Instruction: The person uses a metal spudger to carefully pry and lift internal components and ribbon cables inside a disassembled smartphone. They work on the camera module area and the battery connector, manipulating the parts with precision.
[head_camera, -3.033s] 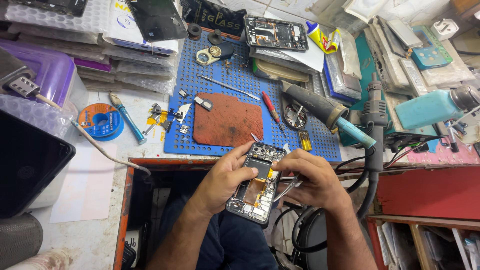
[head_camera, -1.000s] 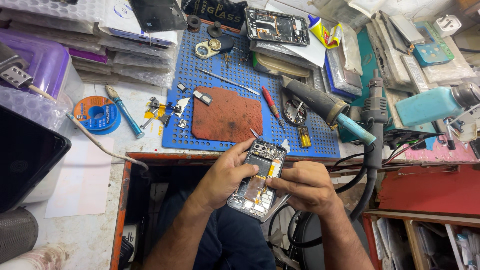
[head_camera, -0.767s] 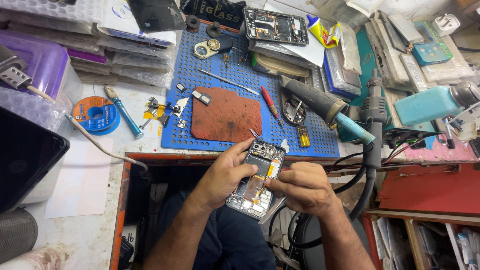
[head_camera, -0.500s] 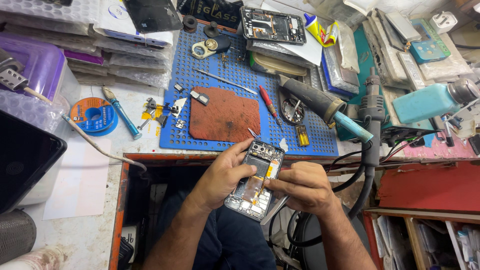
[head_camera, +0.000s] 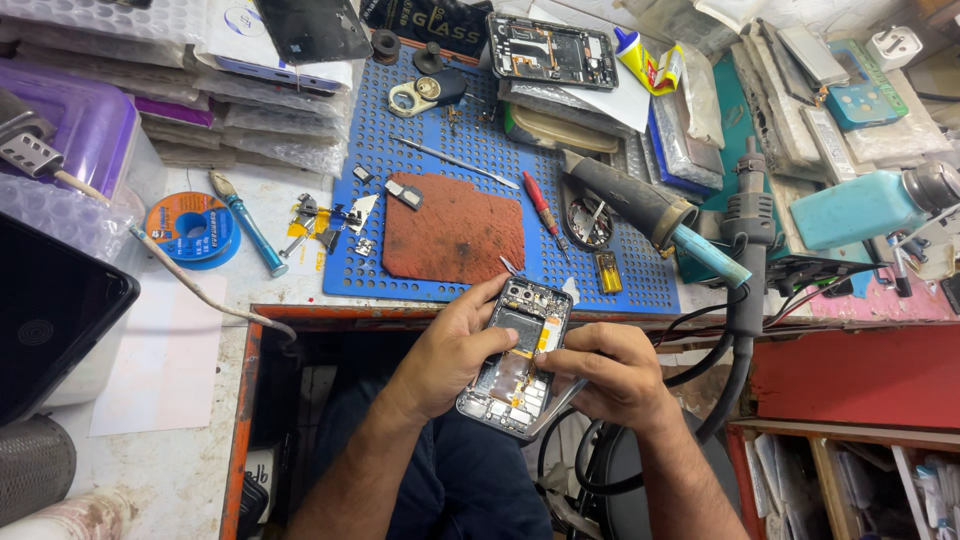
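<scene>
Left hand (head_camera: 450, 350) cradles opened phone (head_camera: 515, 358) steady, grip closed around its edge; right hand (head_camera: 610, 372) pinches tweezers (head_camera: 552, 408) shut, working lower board, below blue mat (head_camera: 480, 190).

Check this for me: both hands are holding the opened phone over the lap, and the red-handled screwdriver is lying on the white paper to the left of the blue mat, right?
Not quite. The head view shows the red-handled screwdriver lying on the blue mat, just right of the reddish-brown pad, not on the white paper. The rest holds: the left hand and right hand hold the opened phone over the lap.
</scene>
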